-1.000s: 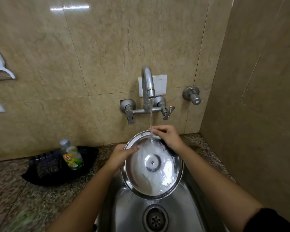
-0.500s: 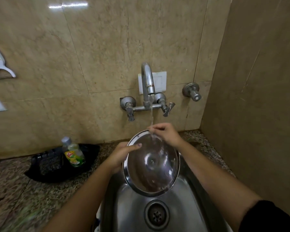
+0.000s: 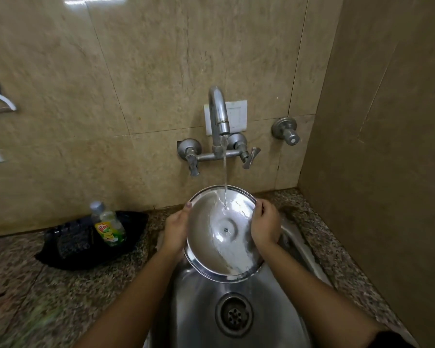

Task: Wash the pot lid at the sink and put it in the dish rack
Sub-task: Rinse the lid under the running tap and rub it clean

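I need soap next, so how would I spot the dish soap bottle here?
Start at the steel sink and look left along the speckled counter to the black tray by the wall. The bottle stands in it: small, clear, grey cap, yellow-green label.

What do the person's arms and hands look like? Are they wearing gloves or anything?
No gloves. Both hands are bare: the left hand and the right hand show no rings, watch or bracelet. Both forearms are bare too. The only clothing in view is a bit of dark sleeve on the right arm, at the bottom edge of the picture.
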